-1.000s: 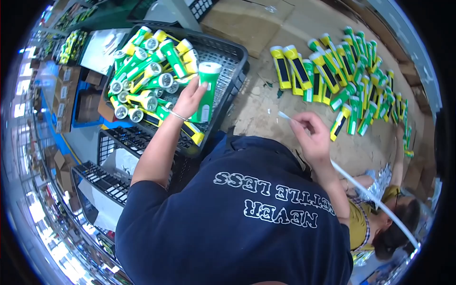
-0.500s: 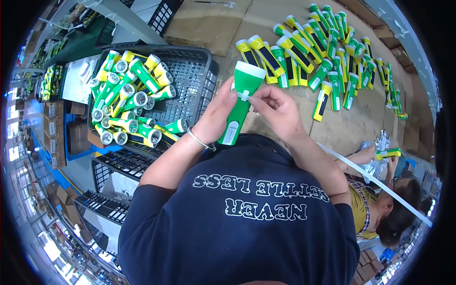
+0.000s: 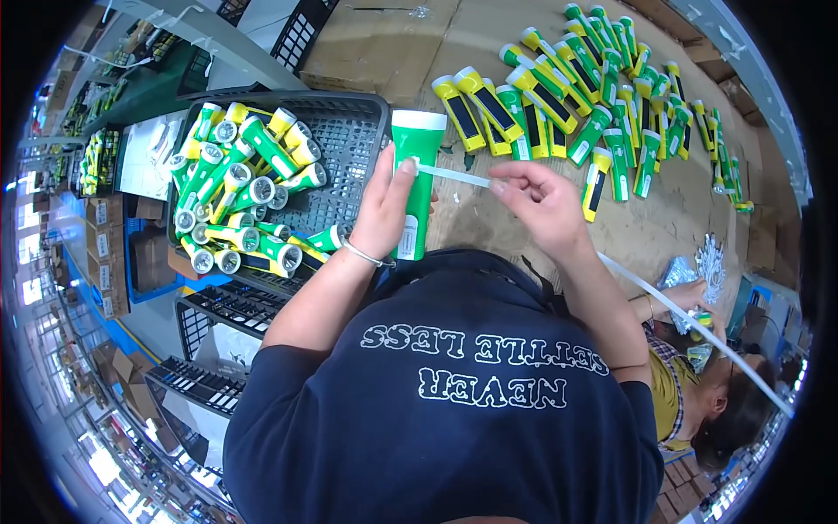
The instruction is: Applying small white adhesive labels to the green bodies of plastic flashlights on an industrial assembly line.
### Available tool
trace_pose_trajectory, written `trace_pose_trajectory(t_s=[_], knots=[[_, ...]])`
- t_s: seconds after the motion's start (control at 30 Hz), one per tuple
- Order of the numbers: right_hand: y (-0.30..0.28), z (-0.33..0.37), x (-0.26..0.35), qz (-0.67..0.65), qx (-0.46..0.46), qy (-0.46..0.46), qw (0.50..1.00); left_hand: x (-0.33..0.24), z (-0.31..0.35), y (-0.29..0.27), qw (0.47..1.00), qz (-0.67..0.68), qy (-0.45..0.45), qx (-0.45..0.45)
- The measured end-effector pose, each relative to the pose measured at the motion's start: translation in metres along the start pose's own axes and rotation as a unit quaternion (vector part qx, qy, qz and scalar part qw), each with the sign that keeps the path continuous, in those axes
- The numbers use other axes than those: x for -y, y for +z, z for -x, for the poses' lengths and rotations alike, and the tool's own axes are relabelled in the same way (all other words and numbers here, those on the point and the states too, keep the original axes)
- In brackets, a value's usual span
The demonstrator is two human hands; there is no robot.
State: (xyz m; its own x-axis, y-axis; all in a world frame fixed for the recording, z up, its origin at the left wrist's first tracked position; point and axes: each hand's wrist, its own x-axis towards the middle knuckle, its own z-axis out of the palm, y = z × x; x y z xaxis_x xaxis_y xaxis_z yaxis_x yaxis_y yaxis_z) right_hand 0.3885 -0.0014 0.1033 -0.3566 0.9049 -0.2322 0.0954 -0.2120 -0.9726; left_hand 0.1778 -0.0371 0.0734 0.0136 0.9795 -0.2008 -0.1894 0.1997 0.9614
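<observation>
beside crate [image 3: 347,144], flashlight [image 3: 422,203] in left hand [image 3: 382,208], strip [image 3: 458,176]

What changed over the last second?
The left grip moved the green flashlight right from over the dark crate. The right grip brought its whitish strip to it, then drew rightward; the strip now bridges both. Unchanged: left hold, flashlights on the table.

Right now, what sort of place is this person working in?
Probably a factory or packing workshop: many green and yellow flashlights lie on the brown worktop, more lie in a black crate, and another person is close by.
</observation>
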Motion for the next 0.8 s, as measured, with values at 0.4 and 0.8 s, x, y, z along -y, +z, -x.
trace_pose_trajectory(t_s=[0.4,0.8], knots=[[-0.012,0.023,0.007,0.316,-0.078,-0.147,0.934,0.015,-0.021,0.011,0.998,0.001,-0.063,0.014],[-0.022,0.069,-0.017,0.411,-0.172,-0.267,0.855,0.121,-0.208,0.081,0.975,0.086,-0.173,-0.106]])
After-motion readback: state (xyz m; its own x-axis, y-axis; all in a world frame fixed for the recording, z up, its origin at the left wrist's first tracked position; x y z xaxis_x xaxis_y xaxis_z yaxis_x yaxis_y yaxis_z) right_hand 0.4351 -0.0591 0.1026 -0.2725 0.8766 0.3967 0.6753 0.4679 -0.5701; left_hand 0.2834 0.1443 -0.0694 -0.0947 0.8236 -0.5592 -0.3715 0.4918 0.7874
